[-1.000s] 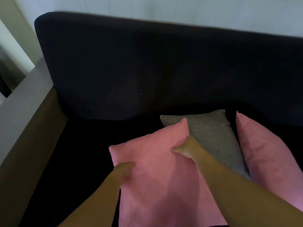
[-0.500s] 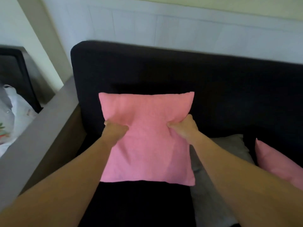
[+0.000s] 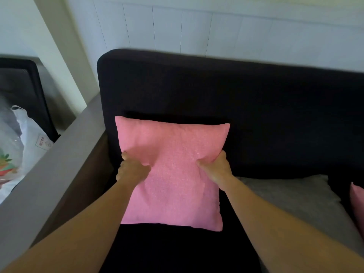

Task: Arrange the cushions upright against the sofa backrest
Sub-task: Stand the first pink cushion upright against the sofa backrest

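You see a white panelled wall across the top, a grey armrest lower left, and a white plastic bag at the left edge.

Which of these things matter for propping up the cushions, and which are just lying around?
Part of the job: pink cushion gripped by left hand and right hand; grey cushion; second pink cushion; sofa backrest.

Lying about: white plastic bag; dark chair.

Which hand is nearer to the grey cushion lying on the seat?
Right. The right hand grips the pink cushion on the edge beside the grey cushion; the left hand grips the far edge.
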### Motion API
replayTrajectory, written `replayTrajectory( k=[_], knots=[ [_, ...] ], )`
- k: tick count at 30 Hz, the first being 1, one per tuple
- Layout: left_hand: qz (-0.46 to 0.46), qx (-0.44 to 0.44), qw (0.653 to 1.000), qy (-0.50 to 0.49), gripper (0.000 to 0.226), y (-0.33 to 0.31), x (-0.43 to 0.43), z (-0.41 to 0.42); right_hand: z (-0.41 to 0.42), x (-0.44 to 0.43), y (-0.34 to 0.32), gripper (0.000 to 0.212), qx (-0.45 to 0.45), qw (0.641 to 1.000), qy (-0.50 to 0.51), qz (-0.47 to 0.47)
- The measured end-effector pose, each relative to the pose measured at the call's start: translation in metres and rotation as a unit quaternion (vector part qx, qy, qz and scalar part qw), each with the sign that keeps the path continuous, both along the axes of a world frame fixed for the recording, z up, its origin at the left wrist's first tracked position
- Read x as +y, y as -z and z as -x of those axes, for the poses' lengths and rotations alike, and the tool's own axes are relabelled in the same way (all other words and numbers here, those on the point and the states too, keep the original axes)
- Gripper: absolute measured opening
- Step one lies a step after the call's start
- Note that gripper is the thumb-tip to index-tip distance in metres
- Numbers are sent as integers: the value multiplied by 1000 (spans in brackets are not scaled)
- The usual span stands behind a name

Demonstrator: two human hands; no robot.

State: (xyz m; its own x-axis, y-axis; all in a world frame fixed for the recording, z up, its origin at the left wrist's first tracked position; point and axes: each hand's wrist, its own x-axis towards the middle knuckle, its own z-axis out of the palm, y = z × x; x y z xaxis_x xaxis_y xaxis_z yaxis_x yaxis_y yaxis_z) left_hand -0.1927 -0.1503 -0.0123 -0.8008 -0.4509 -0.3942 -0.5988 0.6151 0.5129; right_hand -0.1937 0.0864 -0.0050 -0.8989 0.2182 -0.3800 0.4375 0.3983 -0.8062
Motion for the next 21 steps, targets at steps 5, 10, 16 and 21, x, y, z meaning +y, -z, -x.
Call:
replayTrajectory(
  k=[5, 10, 16, 21],
  knots=[
    [-10, 20, 999, 45, 93, 17, 2, 15, 13, -7, 20, 93, 26, 1000, 8, -12],
    [-15, 48, 997, 63, 84, 30, 7, 21, 27, -5, 31, 95, 21, 999, 3, -25],
    [19, -1, 996, 87, 92, 38, 9, 27, 41, -7, 37, 106, -10, 996, -17, -89],
    [12, -27, 996, 81, 101, 49, 8, 40, 44, -8, 43, 110, -8, 993, -12, -113]
  ],
)
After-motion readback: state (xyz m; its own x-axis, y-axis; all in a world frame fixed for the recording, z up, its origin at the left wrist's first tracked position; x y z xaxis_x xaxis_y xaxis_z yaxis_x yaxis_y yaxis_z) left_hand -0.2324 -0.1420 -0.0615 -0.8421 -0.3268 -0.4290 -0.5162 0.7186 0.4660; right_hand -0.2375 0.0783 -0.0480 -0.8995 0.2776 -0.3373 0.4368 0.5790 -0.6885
